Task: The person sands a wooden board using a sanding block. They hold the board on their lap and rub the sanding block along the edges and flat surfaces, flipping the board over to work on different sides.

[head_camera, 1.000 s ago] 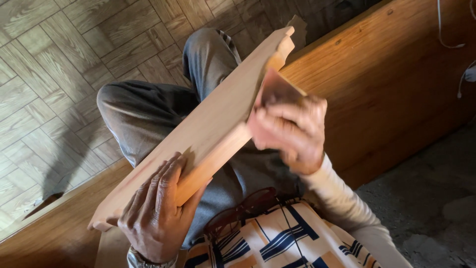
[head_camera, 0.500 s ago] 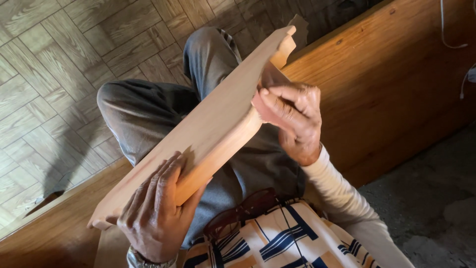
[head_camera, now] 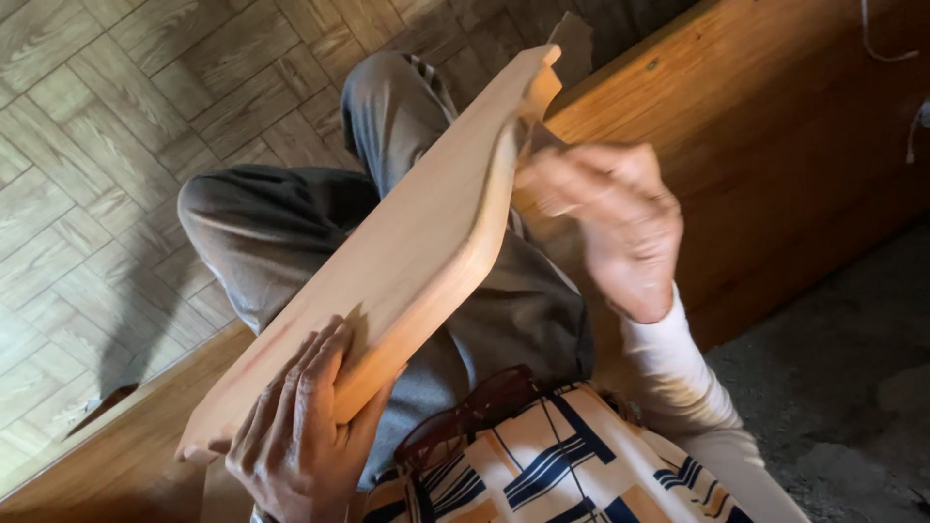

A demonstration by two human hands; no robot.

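Observation:
A long pale wooden board (head_camera: 407, 261) with a narrowed handle end lies tilted across my lap, its handle pointing away from me. My left hand (head_camera: 300, 431) grips the near end, fingers spread over the top face and thumb under the edge. My right hand (head_camera: 610, 223) is blurred with motion beside the board's right edge, close to the neck of the handle. It pinches a small brown sheet (head_camera: 541, 136), like sandpaper, against that edge. The sheet is mostly hidden by my fingers.
My legs in grey trousers (head_camera: 291, 203) are under the board. A varnished wooden panel (head_camera: 775, 126) runs along the right, with rough grey ground (head_camera: 843, 387) beyond it. Parquet floor (head_camera: 107, 126) lies to the left. Dark glasses (head_camera: 465, 416) hang on my striped shirt.
My right hand has slid along the board's right edge from the middle towards the handle end. The left hand and the board have stayed put.

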